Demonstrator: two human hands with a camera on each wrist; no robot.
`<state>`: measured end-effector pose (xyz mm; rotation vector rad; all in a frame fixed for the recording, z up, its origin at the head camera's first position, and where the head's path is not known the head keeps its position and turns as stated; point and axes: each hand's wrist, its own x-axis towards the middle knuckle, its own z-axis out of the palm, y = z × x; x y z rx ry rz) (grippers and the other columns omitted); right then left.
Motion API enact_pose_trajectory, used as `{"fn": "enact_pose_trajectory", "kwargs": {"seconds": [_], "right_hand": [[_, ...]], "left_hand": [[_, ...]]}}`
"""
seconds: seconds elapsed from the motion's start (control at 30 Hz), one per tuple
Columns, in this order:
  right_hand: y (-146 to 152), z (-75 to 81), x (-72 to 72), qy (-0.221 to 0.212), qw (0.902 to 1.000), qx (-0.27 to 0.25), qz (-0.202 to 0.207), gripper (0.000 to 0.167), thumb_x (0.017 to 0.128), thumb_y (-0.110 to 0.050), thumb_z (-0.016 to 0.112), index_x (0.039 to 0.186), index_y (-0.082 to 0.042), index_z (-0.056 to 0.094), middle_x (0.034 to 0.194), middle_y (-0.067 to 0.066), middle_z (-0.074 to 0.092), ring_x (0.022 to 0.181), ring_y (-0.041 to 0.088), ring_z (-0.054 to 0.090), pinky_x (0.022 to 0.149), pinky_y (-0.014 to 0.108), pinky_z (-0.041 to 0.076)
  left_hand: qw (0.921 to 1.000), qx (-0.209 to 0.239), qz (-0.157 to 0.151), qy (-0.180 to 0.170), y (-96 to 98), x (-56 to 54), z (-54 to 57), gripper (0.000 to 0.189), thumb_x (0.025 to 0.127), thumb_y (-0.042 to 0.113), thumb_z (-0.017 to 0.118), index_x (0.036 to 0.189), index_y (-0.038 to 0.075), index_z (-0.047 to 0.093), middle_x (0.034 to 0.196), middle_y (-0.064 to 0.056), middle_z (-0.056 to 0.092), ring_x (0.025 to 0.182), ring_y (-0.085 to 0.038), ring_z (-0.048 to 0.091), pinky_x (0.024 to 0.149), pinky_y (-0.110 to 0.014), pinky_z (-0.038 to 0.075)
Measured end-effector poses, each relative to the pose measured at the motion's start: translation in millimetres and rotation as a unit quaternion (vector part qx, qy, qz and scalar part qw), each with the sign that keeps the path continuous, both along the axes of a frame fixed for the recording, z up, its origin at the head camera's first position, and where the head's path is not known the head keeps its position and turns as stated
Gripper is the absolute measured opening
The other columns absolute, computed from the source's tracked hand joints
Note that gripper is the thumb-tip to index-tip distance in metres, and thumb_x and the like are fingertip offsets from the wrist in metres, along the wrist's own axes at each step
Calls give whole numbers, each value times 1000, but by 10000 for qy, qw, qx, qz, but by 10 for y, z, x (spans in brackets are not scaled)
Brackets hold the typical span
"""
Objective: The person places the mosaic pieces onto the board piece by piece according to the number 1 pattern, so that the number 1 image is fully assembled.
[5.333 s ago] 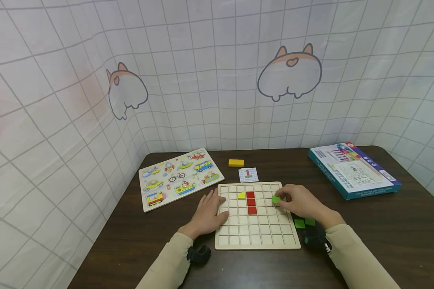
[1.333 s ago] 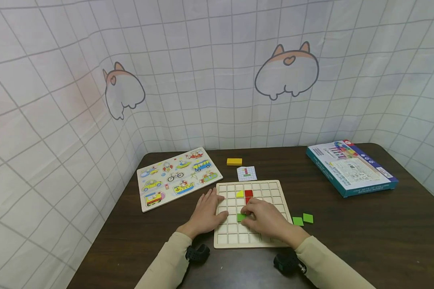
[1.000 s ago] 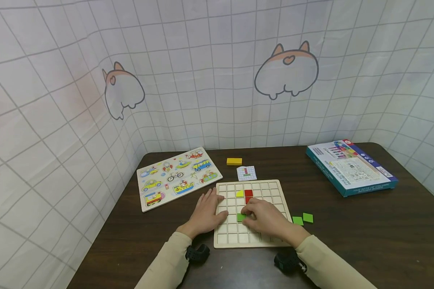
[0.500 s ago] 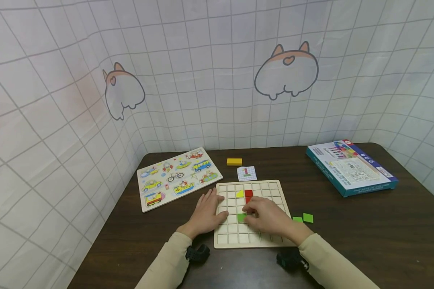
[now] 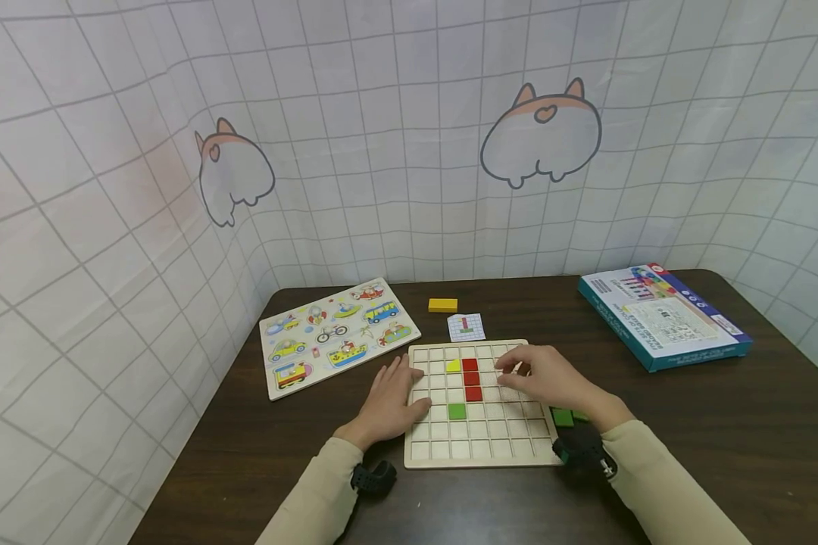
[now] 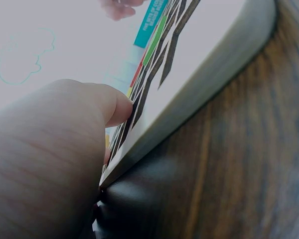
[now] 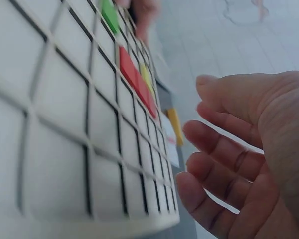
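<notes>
A pale wooden grid board (image 5: 480, 453) lies on the dark table. Three red tiles (image 5: 471, 378) stand in a column on it, with a yellow piece (image 5: 453, 365) left of the top one. Down and to the left of the lowest red tile, a green tile (image 5: 457, 411) sits in a cell. My left hand (image 5: 390, 401) rests on the board's left edge, fingers spread. Above the board's right half hovers my right hand (image 5: 552, 376), its fingers loosely bent; the right wrist view shows nothing between them. Loose green tiles (image 5: 562, 417) lie right of the board, partly hidden behind that wrist.
Behind the board lies a small pattern card (image 5: 466, 328), with a yellow block (image 5: 443, 305) farther back. A picture puzzle board (image 5: 341, 337) is at the left. At the back right rests a teal-edged box (image 5: 664, 318). A white grid-patterned curtain (image 5: 409, 151) hangs behind the table.
My right hand carried the green tile from the board's right side to its present cell, let it go, then moved up and right, uncovering the red tiles. The left hand stays put.
</notes>
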<state>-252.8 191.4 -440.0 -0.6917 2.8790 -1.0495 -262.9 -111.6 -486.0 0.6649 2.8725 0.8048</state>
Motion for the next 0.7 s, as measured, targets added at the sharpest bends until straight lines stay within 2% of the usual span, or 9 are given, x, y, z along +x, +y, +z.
{"fn": "enact_pose_trajectory", "kwargs": {"seconds": [0.2,0.4,0.57,0.7], "right_hand": [[296,41,-57,-15,9998,-10,-198,26,92,-22,69,113,-6,71,98,1,68,80,15,56,68,30,50],[560,20,-114,-243,9987,180,-421,27,91,-22,69,112,-6,70,100,3,68,83,18,56,71,32,50],[709,2,-128,-466,9976,360,-359,28,92,-26,69,111,-7,70,102,3,70,86,16,59,75,35,52],[785,-3,-110,-780,9958,452,-142,25,91,-28,70,106,-8,72,99,1,70,83,14,60,72,34,53]], "left_hand": [[10000,-19,55,-21,4,-3,-5,54,94,40,56,137,8,47,160,-18,17,150,-30,9,120,-49,4],[10000,-34,49,-31,9,3,-2,55,94,40,56,137,7,47,160,-19,17,150,-30,9,120,-48,4],[10000,-34,40,-10,3,2,-1,55,94,39,55,137,7,47,160,-19,17,149,-31,10,120,-48,5],[10000,-79,43,-32,2,5,7,55,94,40,56,137,7,47,161,-19,17,150,-30,10,120,-48,5]]}}
